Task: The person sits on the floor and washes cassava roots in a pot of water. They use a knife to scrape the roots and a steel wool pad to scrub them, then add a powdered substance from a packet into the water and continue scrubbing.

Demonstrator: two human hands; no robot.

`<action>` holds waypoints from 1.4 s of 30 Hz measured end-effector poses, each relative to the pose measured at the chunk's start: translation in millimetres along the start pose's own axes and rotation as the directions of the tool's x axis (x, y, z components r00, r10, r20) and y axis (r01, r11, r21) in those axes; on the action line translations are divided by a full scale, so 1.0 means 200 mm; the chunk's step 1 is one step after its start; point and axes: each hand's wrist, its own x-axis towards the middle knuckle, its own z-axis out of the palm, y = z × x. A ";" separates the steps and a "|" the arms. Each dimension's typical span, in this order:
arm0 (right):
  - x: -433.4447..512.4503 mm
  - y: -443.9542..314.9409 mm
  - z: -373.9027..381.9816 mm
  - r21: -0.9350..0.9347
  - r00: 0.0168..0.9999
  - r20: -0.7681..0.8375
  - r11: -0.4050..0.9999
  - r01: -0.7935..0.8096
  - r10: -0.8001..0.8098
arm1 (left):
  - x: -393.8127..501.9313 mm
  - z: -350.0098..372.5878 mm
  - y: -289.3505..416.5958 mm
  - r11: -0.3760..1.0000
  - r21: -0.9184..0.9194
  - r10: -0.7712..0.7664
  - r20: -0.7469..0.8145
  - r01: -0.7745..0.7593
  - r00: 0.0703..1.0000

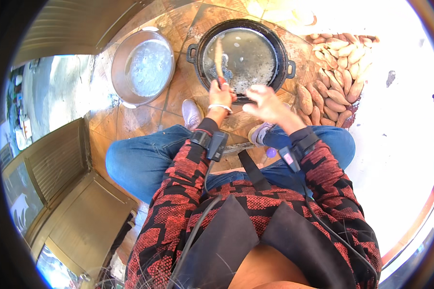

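In front of me on the tiled floor sits a black two-handled pan (255, 47), with cloudy, slightly foamy liquid in it. My left hand (221, 94) grips the red end of a long tan implement (218, 54), possibly a brush; its exact kind is unclear. The implement reaches over the liquid towards the far side of the pan. A blue-grey patch, perhaps a scourer (225, 73), shows beside it. My right hand (266, 101), blurred, hovers by the pan's near right rim, fingers apart and holding nothing.
A large basin (120, 68) of foamy water stands left of the pan. Many sweet potatoes (338, 81) lie piled at the right. A small purple ball (271, 152) is near my right shoe (259, 133). Brown panelled furniture or a door (83, 216) is at the left.
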 end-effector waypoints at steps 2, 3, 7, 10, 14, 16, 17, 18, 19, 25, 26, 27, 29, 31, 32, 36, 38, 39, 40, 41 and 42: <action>0.02 0.29 -0.13 0.294 0.938 -0.120 0.914 -0.279 0.325 | 0.07 -0.08 0.09 0.993 0.112 0.028 -0.039 -0.024 0.999; 0.03 0.45 -0.19 0.534 0.804 -0.117 0.719 -0.444 0.583 | 0.12 -0.11 0.15 0.996 0.094 0.016 -0.073 -0.009 0.997; -0.07 0.84 -0.17 0.793 0.245 0.150 0.031 -0.608 0.958 | 0.34 -0.11 0.33 0.998 0.056 -0.025 -0.071 0.029 0.997; -0.10 0.90 -0.06 0.686 0.288 0.265 0.030 -0.727 0.920 | 0.56 -0.03 0.30 0.977 0.205 -0.029 -0.137 0.057 0.990; 0.02 0.87 0.06 0.761 0.449 0.436 -0.053 -0.647 0.780 | 0.90 0.00 0.12 0.793 0.605 0.062 -0.197 0.071 0.978; 0.08 0.86 0.09 0.683 0.376 0.333 0.054 -0.729 0.865 | 1.03 0.01 0.00 0.740 0.668 0.088 -0.202 0.071 0.975; 0.09 0.85 0.11 0.617 0.334 0.269 0.105 -0.780 0.903 | 1.08 0.02 -0.05 0.712 0.698 0.101 -0.204 0.072 0.974; 0.10 0.85 0.11 0.631 0.385 0.174 0.197 -0.750 0.907 | 1.12 0.02 -0.09 0.725 0.686 0.120 -0.201 0.052 0.972; 0.09 0.84 0.12 0.620 0.405 0.141 0.238 -0.747 0.904 | 1.13 0.03 -0.13 0.690 0.723 0.172 -0.210 0.034 0.962; 0.07 0.77 0.14 0.593 0.415 0.112 0.274 -0.757 0.903 | 0.95 0.31 -0.07 0.721 0.693 0.219 -0.239 0.008 0.946; 0.07 0.76 0.14 0.586 0.409 0.112 0.272 -0.763 0.906 | 0.89 0.41 -0.05 0.703 0.705 0.287 -0.163 -0.092 0.944; 0.08 0.74 0.14 0.587 0.407 0.156 0.247 -0.771 0.900 | 0.82 0.51 -0.03 0.649 0.740 0.324 -0.061 -0.176 0.944; 0.09 0.74 0.12 0.544 0.442 0.136 0.306 -0.781 0.887 | 0.73 0.69 0.03 0.664 0.737 0.136 0.047 -0.126 0.990; 0.11 0.75 0.10 0.487 0.389 0.141 0.278 -0.828 0.910 | 0.70 0.77 0.10 0.530 0.831 0.080 0.151 -0.170 0.985; 0.11 0.76 0.09 0.507 0.358 0.154 0.238 -0.828 0.921 | 0.72 0.74 0.15 0.482 0.857 0.148 0.124 -0.182 0.981; 0.13 0.80 0.09 0.457 0.325 0.166 0.219 -0.862 0.931 | 0.92 0.30 0.33 0.635 0.769 0.141 -0.206 0.071 0.968; 0.13 0.80 0.09 0.484 0.349 0.113 0.255 -0.837 0.930 | 0.99 0.15 0.30 0.631 0.773 0.187 -0.226 0.059 0.956; 0.13 0.80 0.10 0.496 0.348 0.122 0.247 -0.833 0.929 | 1.01 0.12 0.28 0.630 0.777 0.215 -0.203 0.023 0.955; 0.13 0.80 0.10 0.491 0.366 0.120 0.265 -0.830 0.923 | 1.02 0.14 0.25 0.619 0.781 0.158 -0.230 0.085 0.960; 0.13 0.79 0.10 0.481 0.365 0.105 0.275 -0.833 0.925 | 0.99 0.17 0.21 0.623 0.782 0.227 -0.152 -0.023 0.962; 0.13 0.79 0.09 0.474 0.357 0.108 0.268 -0.839 0.928 | 0.99 0.29 0.17 0.616 0.786 0.221 -0.118 -0.045 0.968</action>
